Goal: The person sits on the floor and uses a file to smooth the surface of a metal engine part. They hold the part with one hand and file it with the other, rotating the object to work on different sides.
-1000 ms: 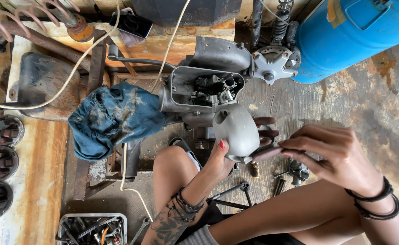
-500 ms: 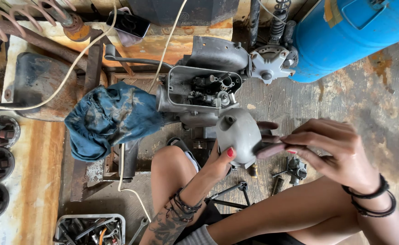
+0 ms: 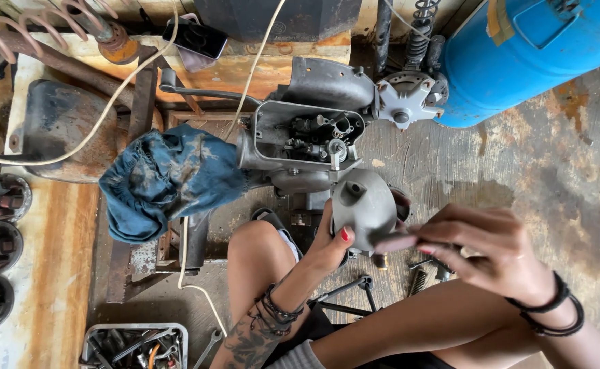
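Grey metal engine cover [image 3: 363, 208] is held just in front of the knees, cupped from the left by the left hand [image 3: 327, 247], whose thumb with a red nail is pressed against its lower edge and whose fingers are closed round its back. The right hand [image 3: 481, 249] is brought up to the cover's right side with the fingers pinched nearly shut on a small dark tool or part [image 3: 395, 240]; what exactly is pinched cannot be told, since it is blurred. For the work at the cover to go well, the piece is judged best kept steady in the left palm, with the right fingertips applied lightly and squarely so that nothing slips onto the floor

Below the hands, a black cross wrench [image 3: 344, 297] and a short spring [image 3: 417, 280] are seen lying on the concrete floor [image 3: 552, 171] between the legs. A tray of loose tools [image 3: 132, 345] is set at the lower left. Just beyond the cover, the open grey engine casing [image 3: 307, 140] is seen, its inner parts exposed, with a dirty blue rag [image 3: 166, 179] draped at its left. Farther off, a blue drum [image 3: 539, 48] is stood at the upper right, and a white cable [image 3: 108, 109] is run across the rusty bench at the left
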